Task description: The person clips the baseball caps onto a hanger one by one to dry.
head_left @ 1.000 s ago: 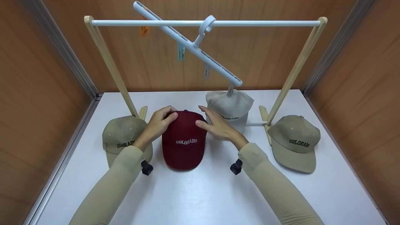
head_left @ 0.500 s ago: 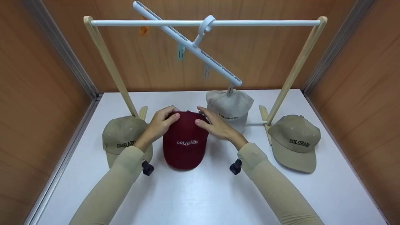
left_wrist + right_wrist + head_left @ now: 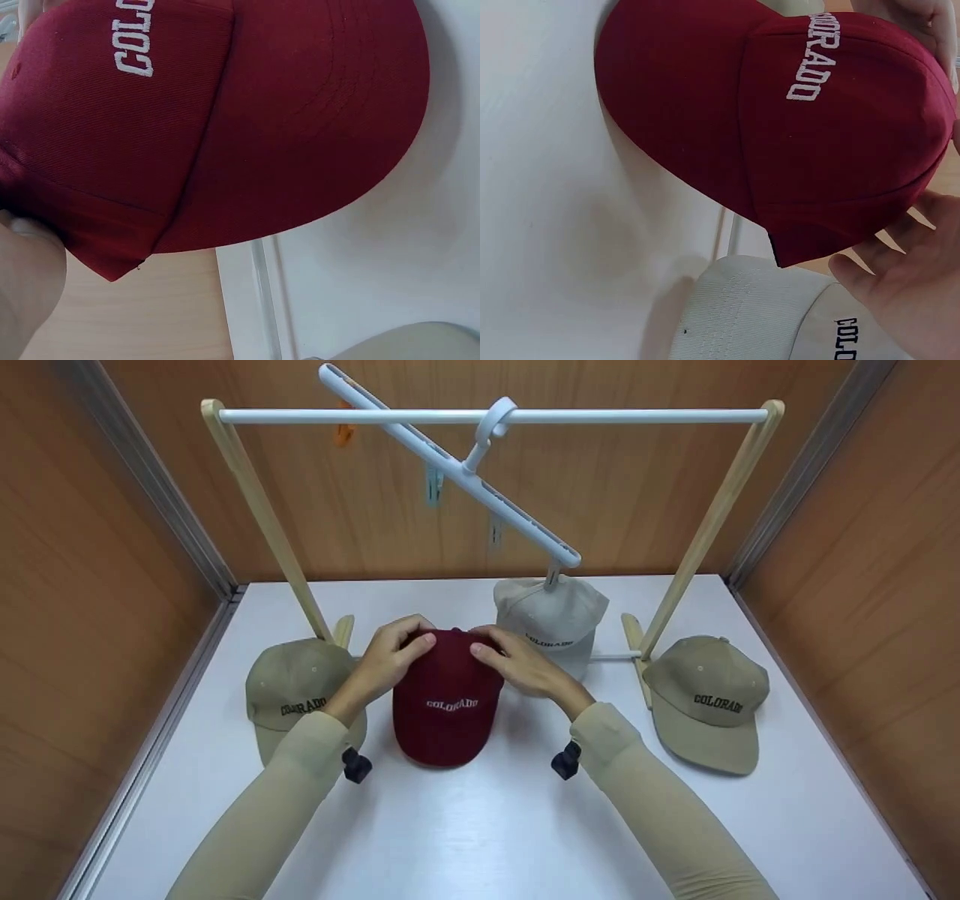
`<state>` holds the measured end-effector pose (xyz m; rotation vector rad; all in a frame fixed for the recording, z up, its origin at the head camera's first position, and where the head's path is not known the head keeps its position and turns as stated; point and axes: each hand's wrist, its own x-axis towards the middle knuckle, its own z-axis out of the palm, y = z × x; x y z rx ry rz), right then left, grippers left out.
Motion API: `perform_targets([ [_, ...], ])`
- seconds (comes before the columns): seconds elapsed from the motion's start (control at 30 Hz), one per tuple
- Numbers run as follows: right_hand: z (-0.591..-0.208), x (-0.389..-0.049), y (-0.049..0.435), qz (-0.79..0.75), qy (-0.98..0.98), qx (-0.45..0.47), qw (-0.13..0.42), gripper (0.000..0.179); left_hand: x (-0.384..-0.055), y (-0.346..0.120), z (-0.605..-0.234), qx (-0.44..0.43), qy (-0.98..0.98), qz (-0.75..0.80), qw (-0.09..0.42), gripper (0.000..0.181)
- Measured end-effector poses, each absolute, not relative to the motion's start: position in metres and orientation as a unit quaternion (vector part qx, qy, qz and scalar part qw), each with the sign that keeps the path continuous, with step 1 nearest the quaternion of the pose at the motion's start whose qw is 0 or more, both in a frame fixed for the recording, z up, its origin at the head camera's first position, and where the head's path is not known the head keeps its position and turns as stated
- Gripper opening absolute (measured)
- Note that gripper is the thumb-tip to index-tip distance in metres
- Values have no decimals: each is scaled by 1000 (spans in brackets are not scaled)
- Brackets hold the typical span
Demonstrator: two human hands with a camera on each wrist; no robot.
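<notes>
A dark red baseball cap point(image 3: 448, 675) with white COLORADO lettering is held upright in the middle in the head view, its brim toward the person. My left hand point(image 3: 386, 656) grips its left side, thumb over the front of the crown and fingers behind. From the right, my right hand point(image 3: 529, 666) holds the crown with the thumb in front. In the right wrist view the fingers point(image 3: 881, 255) reach behind the cap's edge. Beyond the right hand, a pale grey cap point(image 3: 559, 611) hangs from a clip on a white hanger point(image 3: 499, 502).
The hanger hooks over a white rail point(image 3: 637, 416) on wooden legs. Other clips, including an orange one point(image 3: 344, 433), hang along it. An olive cap point(image 3: 300, 675) lies left and a khaki cap point(image 3: 709, 697) right on the white table point(image 3: 465, 832). Wooden panels enclose the back and sides.
The red cap has shifted slightly right. My left hand has moved a little right with it, and the right fingers have closed in from beside the crown to behind its top.
</notes>
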<state>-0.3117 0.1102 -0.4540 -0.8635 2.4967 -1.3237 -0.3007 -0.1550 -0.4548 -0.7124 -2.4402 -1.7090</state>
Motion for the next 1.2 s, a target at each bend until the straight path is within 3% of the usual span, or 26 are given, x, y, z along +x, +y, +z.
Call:
perform_targets([
  [0.3,-455,-311,111,-458,840,-281,78,40,-300,-152,-452,-226,-798,-557,42,17],
  [0.83,-452,-309,110,-463,842,-270,64,34,-300,-156,-454,-240,-800,-548,49,18],
  [1.2,-451,-308,109,-464,840,-275,55,28,-300,-155,-453,-234,-811,-535,26,17],
])
